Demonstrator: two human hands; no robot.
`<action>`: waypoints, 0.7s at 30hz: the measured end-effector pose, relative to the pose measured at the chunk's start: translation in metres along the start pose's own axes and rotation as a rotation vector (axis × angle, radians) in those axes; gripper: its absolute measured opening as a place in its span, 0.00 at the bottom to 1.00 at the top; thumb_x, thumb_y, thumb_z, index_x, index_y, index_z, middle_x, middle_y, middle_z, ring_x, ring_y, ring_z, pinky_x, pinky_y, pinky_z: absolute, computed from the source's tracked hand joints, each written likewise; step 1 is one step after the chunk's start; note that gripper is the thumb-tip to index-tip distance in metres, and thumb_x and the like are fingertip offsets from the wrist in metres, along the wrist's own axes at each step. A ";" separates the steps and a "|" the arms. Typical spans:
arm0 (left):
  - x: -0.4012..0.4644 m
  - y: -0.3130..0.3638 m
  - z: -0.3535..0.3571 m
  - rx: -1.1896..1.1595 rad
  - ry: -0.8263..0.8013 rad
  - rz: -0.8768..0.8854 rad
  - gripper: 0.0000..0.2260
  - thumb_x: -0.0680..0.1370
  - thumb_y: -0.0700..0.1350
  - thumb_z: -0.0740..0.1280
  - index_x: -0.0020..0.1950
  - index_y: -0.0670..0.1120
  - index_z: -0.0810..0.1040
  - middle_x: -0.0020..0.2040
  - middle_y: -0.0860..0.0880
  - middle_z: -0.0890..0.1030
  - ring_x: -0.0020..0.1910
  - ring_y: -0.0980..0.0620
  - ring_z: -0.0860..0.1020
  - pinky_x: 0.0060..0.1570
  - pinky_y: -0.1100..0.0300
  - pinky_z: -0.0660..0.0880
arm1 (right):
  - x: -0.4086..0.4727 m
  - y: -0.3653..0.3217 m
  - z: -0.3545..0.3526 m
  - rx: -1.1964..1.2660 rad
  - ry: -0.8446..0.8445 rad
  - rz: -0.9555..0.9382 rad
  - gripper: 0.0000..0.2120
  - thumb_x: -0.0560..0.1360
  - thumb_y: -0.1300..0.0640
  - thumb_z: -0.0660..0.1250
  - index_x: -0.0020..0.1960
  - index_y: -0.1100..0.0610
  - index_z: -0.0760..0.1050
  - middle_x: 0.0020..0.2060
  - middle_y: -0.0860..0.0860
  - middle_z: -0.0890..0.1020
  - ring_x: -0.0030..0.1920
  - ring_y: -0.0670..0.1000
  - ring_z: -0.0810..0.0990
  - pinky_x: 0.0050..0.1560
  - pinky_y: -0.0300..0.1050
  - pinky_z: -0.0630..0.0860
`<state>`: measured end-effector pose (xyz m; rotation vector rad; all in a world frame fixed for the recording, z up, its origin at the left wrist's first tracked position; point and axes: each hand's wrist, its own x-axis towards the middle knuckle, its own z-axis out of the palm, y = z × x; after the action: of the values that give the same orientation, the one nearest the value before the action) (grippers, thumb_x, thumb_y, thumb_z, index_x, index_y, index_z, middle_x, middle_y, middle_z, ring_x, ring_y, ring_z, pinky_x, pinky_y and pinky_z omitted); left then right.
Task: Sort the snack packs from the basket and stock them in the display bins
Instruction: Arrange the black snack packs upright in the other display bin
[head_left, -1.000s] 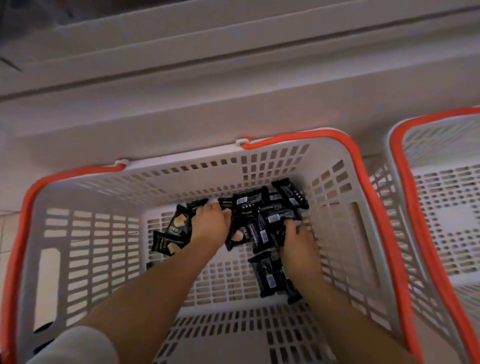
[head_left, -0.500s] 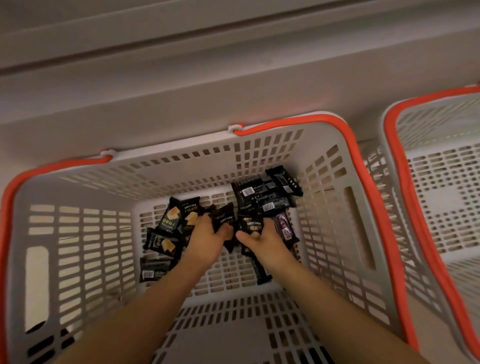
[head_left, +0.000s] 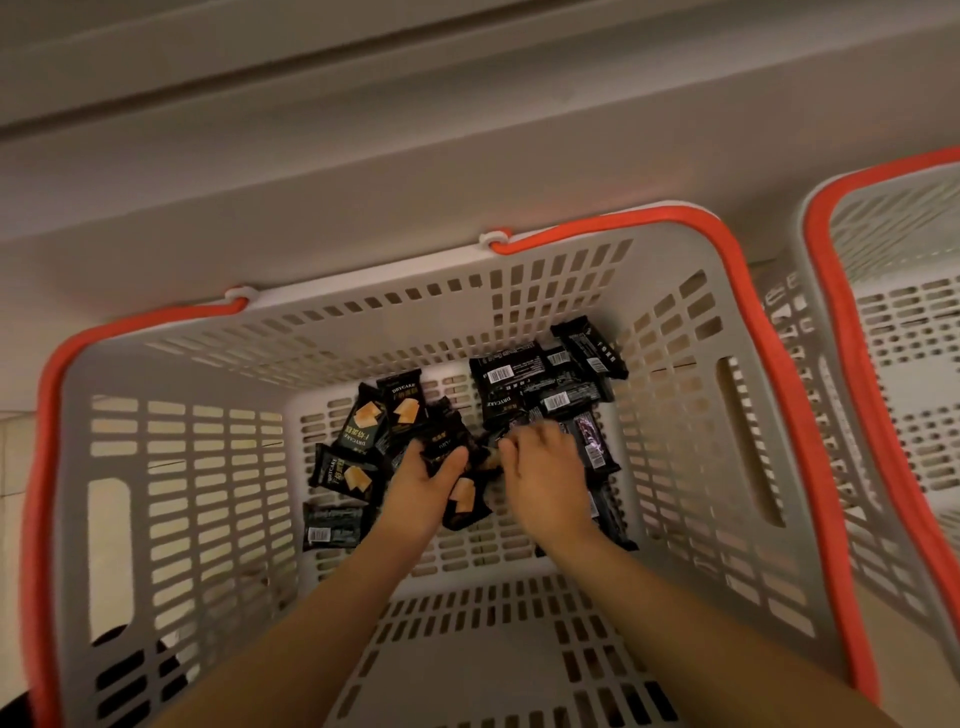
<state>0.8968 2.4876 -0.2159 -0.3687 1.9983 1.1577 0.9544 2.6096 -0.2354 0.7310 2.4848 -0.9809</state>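
A grey slotted basket (head_left: 171, 467) with an orange rim holds several small black snack packs on its floor. Black packs with a cracker picture (head_left: 363, 415) lie at the left of the heap, and black packs with barcodes (head_left: 524, 374) lie at the back right. My left hand (head_left: 421, 488) is down in the basket and grips a bunch of black packs (head_left: 447, 441) between thumb and fingers. My right hand (head_left: 545, 467) reaches in beside it with curled fingers on the packs in the middle; blur hides whether it holds one.
A second grey basket with an orange rim (head_left: 841, 332) stands close on the right. A pale wall or cabinet front (head_left: 467, 156) runs along behind both baskets. A single dark pack (head_left: 332, 525) lies apart at the left front of the basket floor.
Both hands have worked toward the middle of the heap. The left hand has gathered packs into its grip, and the right hand has shifted from the right-hand packs to the centre.
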 end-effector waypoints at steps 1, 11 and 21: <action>0.001 -0.001 -0.003 0.030 0.014 0.009 0.13 0.78 0.49 0.63 0.61 0.47 0.69 0.55 0.49 0.77 0.54 0.50 0.76 0.53 0.57 0.71 | 0.004 0.003 -0.001 -0.069 0.062 0.013 0.17 0.81 0.50 0.54 0.65 0.58 0.68 0.64 0.56 0.68 0.62 0.55 0.66 0.59 0.47 0.66; -0.005 0.003 -0.021 -0.270 0.086 -0.178 0.24 0.77 0.59 0.60 0.71 0.53 0.64 0.60 0.56 0.71 0.64 0.49 0.70 0.58 0.54 0.67 | 0.025 0.015 -0.002 0.121 -0.114 0.161 0.22 0.74 0.60 0.67 0.65 0.62 0.65 0.61 0.60 0.72 0.60 0.57 0.73 0.57 0.48 0.73; -0.048 0.033 -0.034 -0.606 -0.170 -0.174 0.17 0.79 0.54 0.60 0.65 0.50 0.74 0.59 0.48 0.80 0.57 0.50 0.79 0.53 0.53 0.74 | -0.039 -0.020 -0.091 1.454 -0.359 0.392 0.14 0.77 0.65 0.53 0.52 0.59 0.76 0.43 0.58 0.84 0.41 0.54 0.83 0.38 0.46 0.79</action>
<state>0.8926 2.4707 -0.1506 -0.7053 1.4072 1.6072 0.9611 2.6490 -0.1425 1.1573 0.9292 -2.3829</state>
